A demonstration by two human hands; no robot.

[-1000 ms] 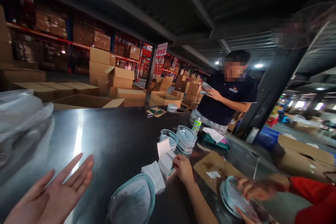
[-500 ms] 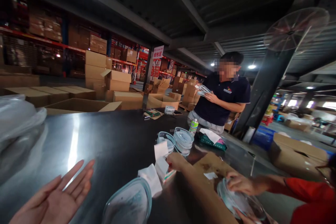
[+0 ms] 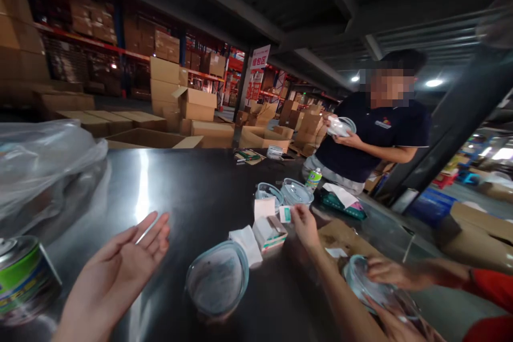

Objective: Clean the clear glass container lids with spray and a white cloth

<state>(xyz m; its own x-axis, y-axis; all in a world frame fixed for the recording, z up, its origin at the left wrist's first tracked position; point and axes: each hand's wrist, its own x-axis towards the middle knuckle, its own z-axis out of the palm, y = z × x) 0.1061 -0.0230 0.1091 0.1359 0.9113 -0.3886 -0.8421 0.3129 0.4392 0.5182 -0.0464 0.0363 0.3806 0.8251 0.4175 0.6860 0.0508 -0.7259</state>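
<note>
Over the table [image 3: 184, 181], your right hand [image 3: 304, 226] pinched a packet [image 3: 285, 214] clear of the box [image 3: 274, 242]; your empty left hand [image 3: 122, 264] hung fingers apart, the near dish [image 3: 216, 278] untouched.

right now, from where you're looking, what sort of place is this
It looks like a warehouse, probably a work area inside one: tall orange-beamed racks stacked with cartons stand at the back, open cardboard boxes are spread before them, and a wide metal worktable fills the foreground.
</note>
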